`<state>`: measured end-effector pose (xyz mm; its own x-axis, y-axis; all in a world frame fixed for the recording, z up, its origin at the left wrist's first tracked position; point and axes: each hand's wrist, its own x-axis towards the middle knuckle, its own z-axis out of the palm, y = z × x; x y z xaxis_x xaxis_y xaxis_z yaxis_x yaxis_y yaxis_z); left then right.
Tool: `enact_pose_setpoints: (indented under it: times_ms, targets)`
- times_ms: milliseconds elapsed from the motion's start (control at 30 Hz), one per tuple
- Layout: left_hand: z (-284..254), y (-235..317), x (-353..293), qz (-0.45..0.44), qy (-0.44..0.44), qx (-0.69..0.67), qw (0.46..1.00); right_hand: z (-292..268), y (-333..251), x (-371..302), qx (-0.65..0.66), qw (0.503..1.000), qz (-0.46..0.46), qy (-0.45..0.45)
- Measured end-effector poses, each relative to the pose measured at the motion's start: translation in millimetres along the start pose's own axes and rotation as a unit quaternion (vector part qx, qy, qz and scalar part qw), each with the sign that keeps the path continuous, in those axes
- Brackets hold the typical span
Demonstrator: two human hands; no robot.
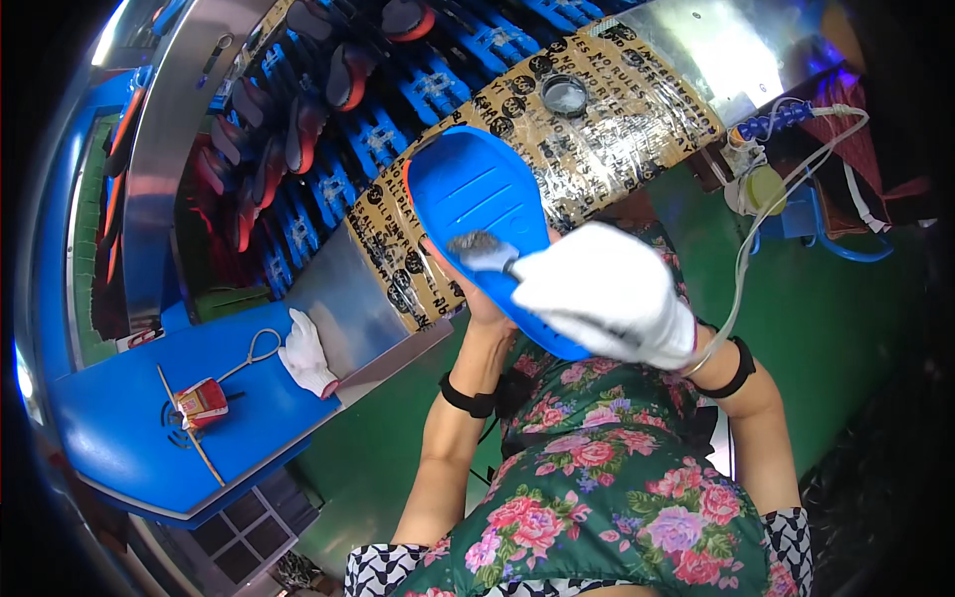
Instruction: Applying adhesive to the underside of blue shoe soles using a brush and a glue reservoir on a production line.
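A blue shoe sole (487,184) is held up in front of me, its ridged inner side facing me. My bare left hand (481,298) is closed around its left edge from below, most of the fingers hidden behind it. Over the sole's lower half, my right hand (609,294), in a white knit glove, is closed on a brush (479,249). The grey bristle end lies over the sole's inner surface near the left edge; its handle is mostly hidden in the glove, which motion blurs a little.
Behind the sole, a tape-covered ledge (637,109) carries a small round dish (565,95). Dark red-edged soles (348,78) hang along a blue rack. At left, a blue table (109,413) bears a white glove (307,355) and red container (202,403). A pale hose (741,254) hangs at right.
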<state>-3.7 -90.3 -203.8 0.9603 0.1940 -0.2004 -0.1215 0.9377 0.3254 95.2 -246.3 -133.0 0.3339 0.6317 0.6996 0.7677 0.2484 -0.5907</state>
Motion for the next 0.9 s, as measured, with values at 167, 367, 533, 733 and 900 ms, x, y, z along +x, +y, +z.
enact_pose_setpoints:
  times_ms: [167, 367, 533, 733, 900]
  targets:
    - [-8, 6, 6, 0.037, -0.017, 0.096, 0.995, 2, -2, -2, 0.164, 0.981, 0.104, 0.027]
    - [-3, 12, 14, -0.001, -0.078, 0.040, 0.996, 11, -5, -14, 0.064, 0.997, 0.042, 0.000]
    - [-6, 18, 18, 0.027, -0.116, 0.033, 0.992, -1, 3, -9, 0.090, 0.988, 0.117, 0.038]
    - [-4, 20, 25, 0.049, -0.154, -0.051, 0.986, 3, -9, -13, 0.123, 0.990, 0.069, 0.012]
    - [-17, 31, 29, 0.035, -0.142, 0.021, 0.989, 10, -9, -18, 0.082, 0.990, 0.100, 0.061]
